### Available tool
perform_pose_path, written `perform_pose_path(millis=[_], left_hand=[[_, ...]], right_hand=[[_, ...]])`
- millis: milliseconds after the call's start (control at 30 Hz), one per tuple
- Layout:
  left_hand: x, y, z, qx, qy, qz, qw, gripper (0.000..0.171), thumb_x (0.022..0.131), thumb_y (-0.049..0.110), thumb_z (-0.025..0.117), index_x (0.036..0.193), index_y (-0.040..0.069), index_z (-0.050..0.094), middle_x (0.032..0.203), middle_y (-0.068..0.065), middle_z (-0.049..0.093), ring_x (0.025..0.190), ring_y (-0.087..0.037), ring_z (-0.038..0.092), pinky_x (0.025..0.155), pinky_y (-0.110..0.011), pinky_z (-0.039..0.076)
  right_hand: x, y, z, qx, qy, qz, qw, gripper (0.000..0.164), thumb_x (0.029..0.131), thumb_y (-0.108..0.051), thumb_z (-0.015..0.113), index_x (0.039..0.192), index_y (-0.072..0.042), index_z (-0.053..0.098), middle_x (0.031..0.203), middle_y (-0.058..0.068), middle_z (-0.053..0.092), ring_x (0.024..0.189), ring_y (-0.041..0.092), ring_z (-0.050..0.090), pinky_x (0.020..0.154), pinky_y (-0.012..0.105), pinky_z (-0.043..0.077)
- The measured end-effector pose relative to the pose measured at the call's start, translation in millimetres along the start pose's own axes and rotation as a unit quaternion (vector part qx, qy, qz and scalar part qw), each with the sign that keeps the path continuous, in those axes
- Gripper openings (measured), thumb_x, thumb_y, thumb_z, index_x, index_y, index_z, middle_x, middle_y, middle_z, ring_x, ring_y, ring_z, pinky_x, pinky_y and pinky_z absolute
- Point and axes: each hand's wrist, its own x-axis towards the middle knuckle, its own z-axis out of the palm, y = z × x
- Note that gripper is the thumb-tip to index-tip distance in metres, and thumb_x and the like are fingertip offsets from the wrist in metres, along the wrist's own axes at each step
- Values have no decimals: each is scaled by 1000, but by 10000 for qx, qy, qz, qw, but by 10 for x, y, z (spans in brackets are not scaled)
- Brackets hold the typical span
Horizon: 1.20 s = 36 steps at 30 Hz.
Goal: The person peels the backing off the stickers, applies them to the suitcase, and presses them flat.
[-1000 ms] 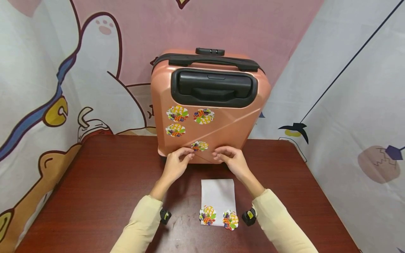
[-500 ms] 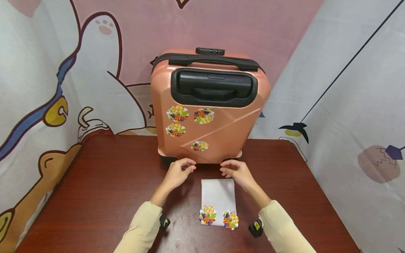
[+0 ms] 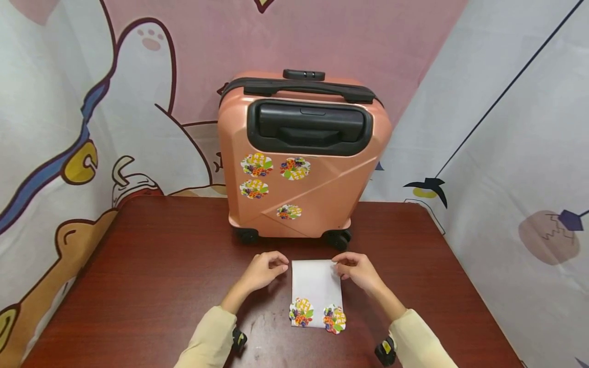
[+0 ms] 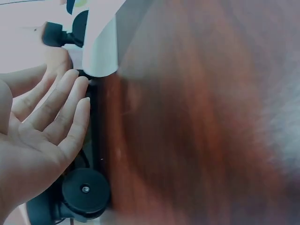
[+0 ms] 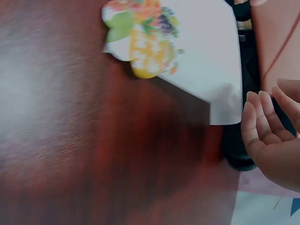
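Note:
My left hand (image 3: 263, 271) hovers over the table beside the upper left corner of a white sheet (image 3: 313, 281), its fingers loosely bent with nothing between them. Over the sheet's upper right corner is my right hand (image 3: 360, 272), fingers relaxed and holding nothing. Two fruit-patterned stickers lie at the sheet's lower edge, a left sticker (image 3: 301, 312) and a right sticker (image 3: 334, 319) that juts past the corner. Behind the hands stands an upright orange suitcase (image 3: 331, 204). Several matching stickers are on its front, among them a low one (image 3: 289, 212) near the middle.
The suitcase rests on black wheels (image 3: 338, 238) toward the back of the reddish-brown table (image 3: 175, 266). A cartoon-printed cloth (image 3: 193, 76) hangs behind and at both sides. Each forearm carries a small black wrist camera, such as the right one (image 3: 385, 352).
Both hands have drawn back from the suitcase's lower front toward the white sheet and spread slightly apart. The low sticker on the suitcase and the two on the sheet have stayed put.

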Motion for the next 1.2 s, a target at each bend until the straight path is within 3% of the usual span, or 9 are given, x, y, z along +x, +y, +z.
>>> perform_pose_path(millis=[133, 267, 500, 633, 1200], left_hand=[[-48, -46, 85, -135, -198, -63, 9997, 5, 84, 4, 62, 89, 1, 64, 79, -5, 65, 69, -20, 63, 64, -24, 47], [-102, -64, 148, -178, -411, -48, 9990, 4, 84, 3, 62, 87, 1, 62, 76, -5, 64, 67, -23, 62, 60, -24, 47], [-189, -45, 200, -202, -693, 2, 9974, 3, 83, 2, 61, 85, -1, 62, 74, -5, 63, 56, -13, 55, 52, -21, 44], [-231, -42, 241, -296, -817, 12, 9962, 3, 83, 1, 62, 84, -2, 62, 74, -7, 63, 49, -14, 53, 47, -20, 43], [-276, -28, 334, -537, -963, -178, 9937, 6, 78, 0, 67, 81, -1, 62, 71, -5, 62, 49, -4, 48, 45, -20, 43]], right_hand=[[-85, 133, -21, -4, -32, 53, 10000, 19, 81, 1, 63, 97, 11, 62, 83, 22, 63, 72, 25, 59, 61, 37, 52], [-185, 177, -28, -6, -64, 145, 9999, 19, 81, 0, 64, 96, 12, 62, 81, 21, 62, 71, 24, 58, 61, 38, 51], [-293, 341, -1, 65, -154, 345, 9993, 21, 81, -3, 65, 96, 12, 61, 79, 13, 63, 70, 18, 58, 60, 35, 51], [-337, 394, 21, 186, -156, 475, 9986, 21, 81, -2, 65, 95, 13, 61, 77, 11, 62, 70, 18, 58, 60, 34, 52], [-370, 418, 42, 181, -361, 355, 9986, 18, 79, 4, 63, 92, 15, 58, 78, 15, 61, 68, 17, 57, 59, 33, 51]])
